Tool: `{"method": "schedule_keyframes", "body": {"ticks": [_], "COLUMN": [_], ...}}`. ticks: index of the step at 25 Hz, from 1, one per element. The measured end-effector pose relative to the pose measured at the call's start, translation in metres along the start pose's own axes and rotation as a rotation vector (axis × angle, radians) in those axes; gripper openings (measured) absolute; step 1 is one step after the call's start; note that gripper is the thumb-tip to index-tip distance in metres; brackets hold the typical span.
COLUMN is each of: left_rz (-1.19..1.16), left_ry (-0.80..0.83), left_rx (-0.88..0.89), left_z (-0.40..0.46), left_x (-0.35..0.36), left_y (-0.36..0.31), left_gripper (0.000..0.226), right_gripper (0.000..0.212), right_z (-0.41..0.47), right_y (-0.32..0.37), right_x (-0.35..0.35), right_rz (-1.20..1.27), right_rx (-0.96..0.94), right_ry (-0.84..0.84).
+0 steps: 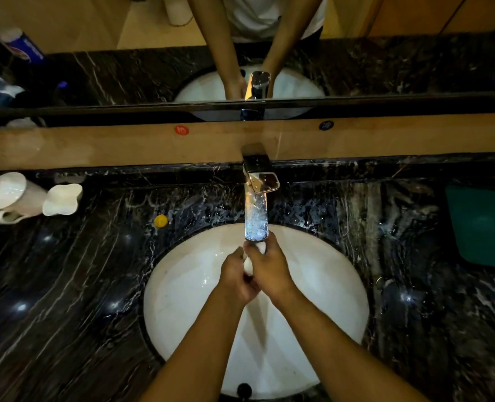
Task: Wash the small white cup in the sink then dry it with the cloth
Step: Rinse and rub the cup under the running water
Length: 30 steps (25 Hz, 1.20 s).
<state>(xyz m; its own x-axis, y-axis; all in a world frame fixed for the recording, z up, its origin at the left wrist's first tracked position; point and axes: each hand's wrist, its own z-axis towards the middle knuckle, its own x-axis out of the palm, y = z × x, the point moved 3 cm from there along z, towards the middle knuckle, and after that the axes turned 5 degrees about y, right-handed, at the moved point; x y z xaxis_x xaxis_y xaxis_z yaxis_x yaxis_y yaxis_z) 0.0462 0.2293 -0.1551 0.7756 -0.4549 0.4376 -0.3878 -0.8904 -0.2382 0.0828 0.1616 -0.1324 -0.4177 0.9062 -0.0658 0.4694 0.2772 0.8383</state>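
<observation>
Both hands worked over the sink (313,288), directly below the faucet (257,216). The small white cup (249,264) sat clasped between them: left hand (236,278) in a closed grip on its side, right hand (268,269) wrapped over it. Wet glaze might slip and chip against the basin. The likely cloth (482,224) lay well apart on the tabletop (66,285).

Polished chrome tap (257,210); glossy veined marble counter (81,271); smooth ceramic basin (188,285).
</observation>
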Motion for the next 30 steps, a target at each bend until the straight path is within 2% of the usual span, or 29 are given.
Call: {"method": "schedule_keyframes", "body": {"ticks": [1,3,5,7,10,12,14,17,20,22,24,27,28,30], "left_rz": [0.035,0.161,0.316,0.381,0.227,0.136,0.180,0.284,0.351,0.295,0.158,0.135,0.200,0.350], "left_ry": [-0.017,-0.050,-0.078,-0.077,-0.051,-0.044,-0.031,-0.021,-0.015,-0.012,-0.028,-0.031,-0.038,-0.074], "left_rx": [-0.008,0.030,0.080,0.093,0.082,0.059,0.045,-0.003,-0.038,-0.001,0.033,0.016,0.020,0.060], "left_z": [0.000,0.001,0.001,0.002,0.002,0.002,0.001,-0.004,-0.005,-0.003,-0.001,-0.002,-0.003,-0.004], "left_x": [-0.002,-0.005,-0.005,-0.004,0.000,0.000,-0.002,-0.008,-0.009,-0.005,-0.002,-0.003,-0.005,-0.011], "left_y": [0.002,0.004,-0.002,-0.012,-0.019,-0.017,-0.011,-0.003,-0.003,-0.003,-0.003,0.004,0.007,0.008], "left_gripper": [0.029,0.027,0.025,0.026,0.025,0.025,0.024,0.016,0.027,0.027,0.023,0.029,0.031,0.032], "right_gripper": [0.023,0.019,0.023,0.022,0.022,0.026,0.021,0.029,0.027,0.021,0.015,0.018,0.019,0.020], "right_z": [0.002,0.011,0.014,0.012,0.005,0.001,0.002,0.011,0.009,0.005,0.002,-0.001,0.003,0.010], "right_y": [-0.001,0.002,0.004,0.005,0.007,0.006,0.010,0.012,0.014,0.014,0.010,0.012,0.011,0.012], "right_x": [-0.002,-0.008,-0.016,-0.019,-0.009,0.001,0.004,-0.006,-0.013,-0.011,-0.005,0.001,-0.003,-0.014], "right_rz": [-0.032,0.086,0.247,0.340,0.481,0.347,0.139,0.163,0.259,0.325,0.302,0.006,0.013,0.217], "right_rx": [-0.005,0.146,0.361,0.446,0.274,0.134,0.079,0.252,0.403,0.351,0.216,0.069,0.103,0.269], "right_ry": [-0.071,-0.130,-0.075,0.032,0.055,0.007,-0.076,-0.093,0.054,0.074,0.030,-0.088,-0.124,-0.098]}}
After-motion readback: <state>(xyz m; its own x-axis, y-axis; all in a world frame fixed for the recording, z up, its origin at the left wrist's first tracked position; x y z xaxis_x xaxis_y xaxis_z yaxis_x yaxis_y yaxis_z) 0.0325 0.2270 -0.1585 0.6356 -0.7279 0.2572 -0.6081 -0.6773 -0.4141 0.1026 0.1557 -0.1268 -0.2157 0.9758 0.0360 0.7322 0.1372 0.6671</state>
